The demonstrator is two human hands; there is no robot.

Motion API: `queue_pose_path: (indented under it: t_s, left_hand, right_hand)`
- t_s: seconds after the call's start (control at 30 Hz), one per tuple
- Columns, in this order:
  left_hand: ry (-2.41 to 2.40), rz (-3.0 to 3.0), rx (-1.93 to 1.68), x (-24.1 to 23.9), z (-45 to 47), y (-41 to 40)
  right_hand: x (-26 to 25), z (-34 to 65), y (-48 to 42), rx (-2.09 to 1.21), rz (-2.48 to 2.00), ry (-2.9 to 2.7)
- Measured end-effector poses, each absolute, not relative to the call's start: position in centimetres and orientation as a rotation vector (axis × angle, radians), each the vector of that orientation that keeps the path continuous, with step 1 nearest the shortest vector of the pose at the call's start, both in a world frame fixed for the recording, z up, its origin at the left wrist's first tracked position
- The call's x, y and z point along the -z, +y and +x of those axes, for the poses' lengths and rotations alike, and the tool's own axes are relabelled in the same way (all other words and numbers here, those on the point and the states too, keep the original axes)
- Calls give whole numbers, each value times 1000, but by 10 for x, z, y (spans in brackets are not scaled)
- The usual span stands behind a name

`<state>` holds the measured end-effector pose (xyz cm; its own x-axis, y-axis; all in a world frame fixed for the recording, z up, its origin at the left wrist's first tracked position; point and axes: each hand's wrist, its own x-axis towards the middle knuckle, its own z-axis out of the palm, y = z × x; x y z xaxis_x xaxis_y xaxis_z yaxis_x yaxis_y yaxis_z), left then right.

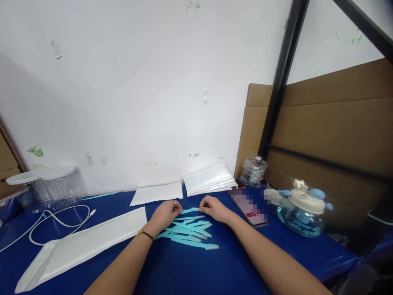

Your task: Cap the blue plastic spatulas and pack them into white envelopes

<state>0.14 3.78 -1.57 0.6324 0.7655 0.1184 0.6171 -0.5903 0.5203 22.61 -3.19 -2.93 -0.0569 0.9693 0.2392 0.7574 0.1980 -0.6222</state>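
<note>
A turquoise eyebrow razor spans the gap between my two hands, just above the table. My left hand, with a dark bracelet at the wrist, pinches one end of it. The other end is between the thumb and fingers of my right hand. Right below lies a loose pile of several more turquoise eyebrow razors, crossing one another, with pale tips toward the right. To the left of my left forearm a long white padded mailer rests flat.
Against the wall lie a white padded envelope and a fanned stack of envelopes. On the right are a phone and a water bottle. Clear jars and a white cable occupy the left of the blue table.
</note>
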Motion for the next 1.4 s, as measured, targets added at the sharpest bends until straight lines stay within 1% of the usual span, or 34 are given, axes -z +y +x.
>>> queue_pose_path:
  t_s: [0.17, 0.4, 0.57, 0.67, 0.8, 0.97, 1.07, 1.2, 1.4]
  left_hand:
    - [1145, 2604, -530, 15, 3, 42]
    - [1339, 2638, -456, 12, -11, 54]
    - [1224, 2574, -547, 4, -11, 46]
    - [1075, 2506, -432, 4, -8, 39]
    - [1010, 2433, -265, 12, -4, 38]
    - [1137, 2430, -314, 15, -8, 50]
    - [1224, 2428, -367, 10, -16, 56]
    - [1210, 2454, -449, 5, -20, 53]
    - [978, 2355, -182, 8, -15, 41]
  right_hand:
    - [30, 232, -23, -494, -1616, -1846]
    - [34, 271, -21, -529, -1701, -1733]
    - [27, 266, -30, -338, -1645, -1801]
    - [25, 247, -33, -400, -1553, -1968]
    - [25, 231, -34, -484, -1573, -2028]
    - [27, 245, -29, -543, -1618, -1876]
    - [29, 263, -25, -500, -1686, -1742]
    - [25, 264, -27, -307, -1677, -1721]
    - [14, 211, -41, -412, -1582, -1996]
